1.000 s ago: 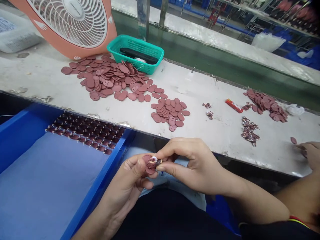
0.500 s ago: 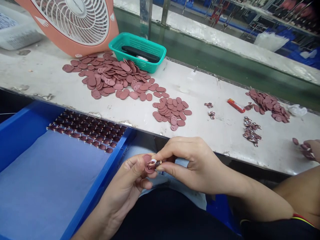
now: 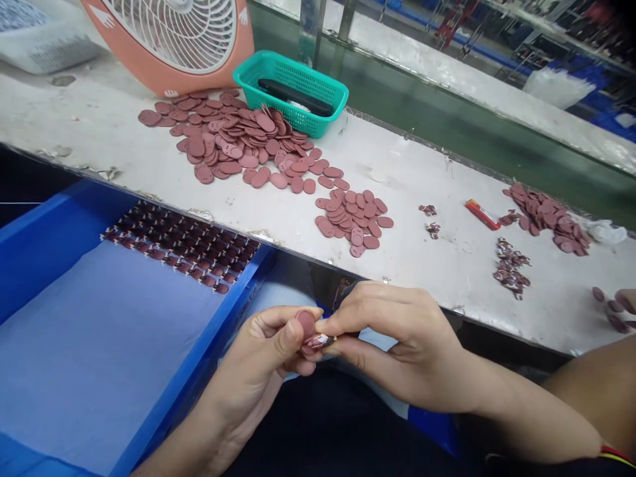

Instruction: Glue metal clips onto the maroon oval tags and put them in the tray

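Observation:
Between thumb and fingers, my left hand (image 3: 271, 348) grips a reddish-brown oval disc (image 3: 307, 322). My right hand (image 3: 392, 338) pinches a small brown and white figure-like piece (image 3: 319, 340) against the disc's lower part. Fingers cover much of both, so I cannot tell whether they are joined. Both hands are in front of the bench edge, above my lap. Loose reddish-brown discs (image 3: 354, 215) lie in a pile just beyond them. Small brown and white pieces (image 3: 511, 268) form a cluster to the right, with a few more (image 3: 432, 229) nearer the middle.
A blue tray (image 3: 243, 291) at left holds rows of assembled pieces (image 3: 183, 242) on a pale sheet. On the bench (image 3: 412, 179) are a big disc pile (image 3: 233, 142), a green basket (image 3: 293, 86), an orange fan (image 3: 169, 40) and a red packet (image 3: 481, 214). Another person's hand (image 3: 627, 300) is far right.
The view has shifted slightly, so bench items appear further right. My hands stay together, and the small piece has tilted and sits lower against the disc. The other person's fingers have moved slightly.

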Demonstrator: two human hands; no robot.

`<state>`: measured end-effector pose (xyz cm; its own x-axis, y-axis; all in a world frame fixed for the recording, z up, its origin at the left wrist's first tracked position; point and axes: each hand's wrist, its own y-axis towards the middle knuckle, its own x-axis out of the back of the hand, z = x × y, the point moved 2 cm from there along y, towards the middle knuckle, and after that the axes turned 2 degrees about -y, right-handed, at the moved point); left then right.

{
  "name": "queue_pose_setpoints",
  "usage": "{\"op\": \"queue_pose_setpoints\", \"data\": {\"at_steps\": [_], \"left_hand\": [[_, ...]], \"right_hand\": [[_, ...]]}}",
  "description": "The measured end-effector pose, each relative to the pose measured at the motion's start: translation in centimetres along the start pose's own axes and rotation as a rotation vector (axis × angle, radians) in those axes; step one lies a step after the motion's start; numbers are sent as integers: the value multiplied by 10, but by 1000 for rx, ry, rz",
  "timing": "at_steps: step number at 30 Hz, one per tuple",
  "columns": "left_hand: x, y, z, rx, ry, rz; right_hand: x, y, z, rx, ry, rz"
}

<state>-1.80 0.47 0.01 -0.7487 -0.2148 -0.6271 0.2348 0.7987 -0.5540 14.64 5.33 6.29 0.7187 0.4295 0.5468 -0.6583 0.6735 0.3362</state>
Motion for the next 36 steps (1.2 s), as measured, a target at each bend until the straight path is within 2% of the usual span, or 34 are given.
{"op": "queue_pose_setpoints", "data": {"at_steps": [7, 11, 17, 22, 26, 36], "left_hand": [[-2, -3, -1, -32, -10, 33], [-7, -13, -5, -79, -35, 98], [-10, -20, -6, -18, -61, 146], [-8, -10, -4, -57, -49, 135], [-4, 2, 0, -13, -40, 84], [0, 11, -1, 1, -3, 141]], "right_hand": [[-2, -2, 3, 17, 12, 6], [5, -4, 15, 98, 0, 28], [12, -6, 28, 98, -55, 130], [7, -4, 19, 87, -47, 55], [4, 0, 8, 40, -28, 19], [13, 2, -1, 30, -57, 51]]}}
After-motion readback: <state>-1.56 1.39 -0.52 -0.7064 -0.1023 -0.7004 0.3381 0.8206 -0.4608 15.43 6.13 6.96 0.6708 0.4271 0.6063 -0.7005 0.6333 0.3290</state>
